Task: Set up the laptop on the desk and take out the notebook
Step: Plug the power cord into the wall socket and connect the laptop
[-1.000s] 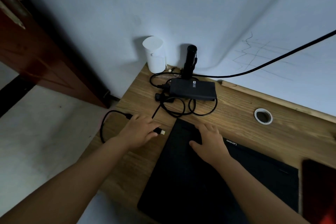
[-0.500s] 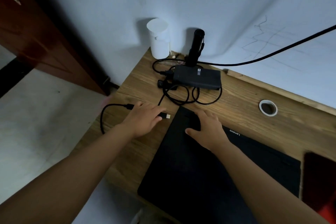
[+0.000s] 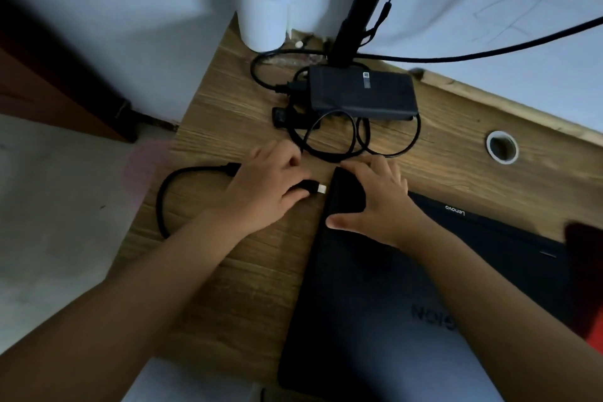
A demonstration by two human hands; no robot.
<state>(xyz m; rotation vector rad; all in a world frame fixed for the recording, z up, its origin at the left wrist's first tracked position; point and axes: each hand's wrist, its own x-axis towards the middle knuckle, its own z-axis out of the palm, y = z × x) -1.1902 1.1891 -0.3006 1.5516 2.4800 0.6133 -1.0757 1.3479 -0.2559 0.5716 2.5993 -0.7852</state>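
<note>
One closed black Lenovo laptop (image 3: 408, 287) is seen lying flat on the wooden grain-patterned desk (image 3: 235, 271), filling the area from the centre toward 5 o'clock; the notebook cannot be made out. One black rectangular power brick (image 3: 362, 93) is placed at 12 o'clock of the laptop's far corner, with looped black cable (image 3: 329, 137) coiled just in front of it. One white cylindrical container (image 3: 264, 0) is stood at the desk's far corner at 11 o'clock, its contents not visible, and one black upright cylindrical device (image 3: 359, 13) is stood just beside it, behind the brick. One white-ringed round cable hole (image 3: 502, 147) is set into the desk at 2 o'clock. A dark red object (image 3: 587, 277) is cut off at 4 o'clock. Two bare hands are counted. The left hand (image 3: 264, 192) is curled palm-down around a black cable plug with a pale metal tip (image 3: 318, 188), the tip pointed at the laptop's left edge, just short of it. The right hand (image 3: 381, 199) is laid on the laptop's far-left corner, fingers spread and thumb (image 3: 342, 222) pressed along the edge, nothing enclosed.
</note>
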